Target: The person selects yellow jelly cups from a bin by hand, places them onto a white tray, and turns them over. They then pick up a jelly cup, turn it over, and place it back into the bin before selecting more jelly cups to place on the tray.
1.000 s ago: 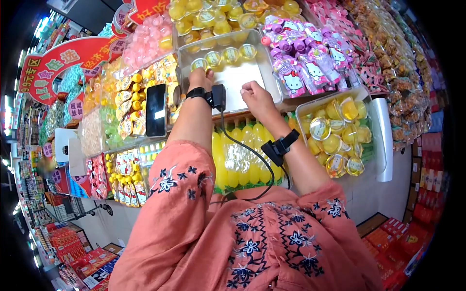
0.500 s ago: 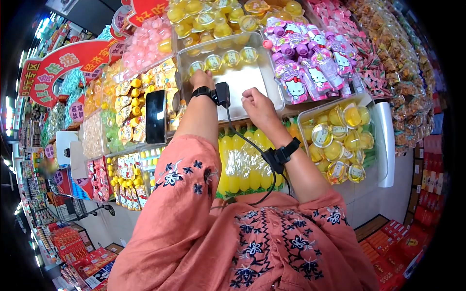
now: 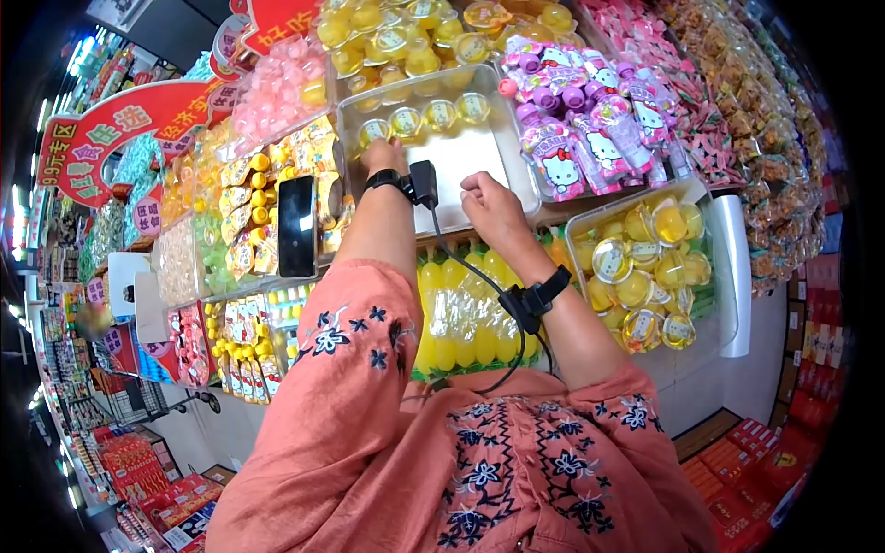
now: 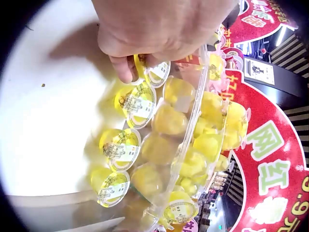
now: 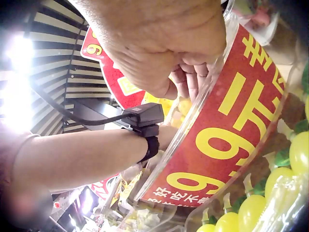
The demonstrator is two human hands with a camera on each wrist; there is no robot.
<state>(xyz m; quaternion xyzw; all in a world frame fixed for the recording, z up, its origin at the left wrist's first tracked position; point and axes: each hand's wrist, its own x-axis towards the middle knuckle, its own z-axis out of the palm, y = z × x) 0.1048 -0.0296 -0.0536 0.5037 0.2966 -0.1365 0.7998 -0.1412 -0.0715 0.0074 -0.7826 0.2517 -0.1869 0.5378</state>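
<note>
In the head view a clear plastic bin (image 3: 461,158) with a white bottom lies before me. Along its far wall stands a row of yellow jelly cups (image 3: 441,114) with printed lids facing me. My left hand (image 3: 383,157) reaches to the left end of the row. There, in the left wrist view, its thumb and fingers pinch a jelly cup (image 4: 159,73), partly hidden under the hand. My right hand (image 3: 495,207) hovers over the bin's near right part, fingers loosely curled, no object showing in it. A red price sign (image 5: 217,130) fronts the bin in the right wrist view.
More jelly cups fill a bin (image 3: 636,263) at the right and one behind. Purple cartoon-printed pouches (image 3: 590,120) lie to the right. A phone (image 3: 297,226) rests on snack packs at the left. Long yellow bottle-like packs (image 3: 466,304) lie nearest my body. A cable (image 3: 470,267) links both wrist cameras.
The head view has shifted slightly, so the bin sits a little lower. My left hand stays at the leftmost jelly cup; the right hand stays nearly still over the bin.
</note>
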